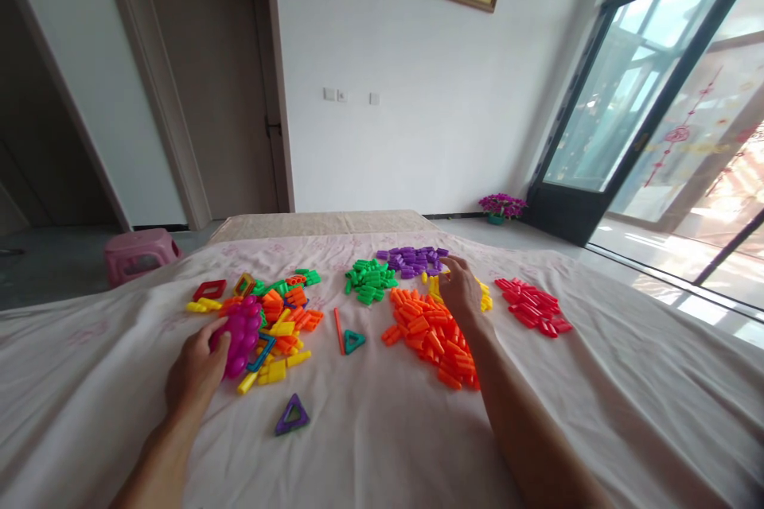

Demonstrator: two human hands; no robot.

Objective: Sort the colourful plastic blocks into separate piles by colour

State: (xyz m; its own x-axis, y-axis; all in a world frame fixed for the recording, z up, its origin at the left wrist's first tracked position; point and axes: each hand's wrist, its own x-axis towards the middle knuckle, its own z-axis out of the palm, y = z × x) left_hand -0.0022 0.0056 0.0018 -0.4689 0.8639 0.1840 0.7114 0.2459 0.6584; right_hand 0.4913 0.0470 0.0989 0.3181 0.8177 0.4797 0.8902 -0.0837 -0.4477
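Note:
My left hand [200, 358] is closed on the edge of a magenta bumpy plastic toy [242, 334], tilted up at the left of a mixed heap. In that heap lie orange pieces [292, 310], yellow pieces [274, 371], green pieces [278, 286] and a blue square frame [261, 351]. Over the yellow pile [486, 298], my right hand [458, 282] reaches out with its fingers bent and apart, close to the purple pile [411, 261]. Its palm side is hidden, and I make out nothing held. Below its wrist spreads a large orange pile [426, 330].
A green pile [370, 281] and a red pile [534, 307] flank the middle piles. Nearer lie a teal triangle [354, 342], an orange stick [339, 330] and a purple triangle [292, 415]. Wrinkled pale cloth [382, 445] covers the surface; a pink stool [140, 250] stands left.

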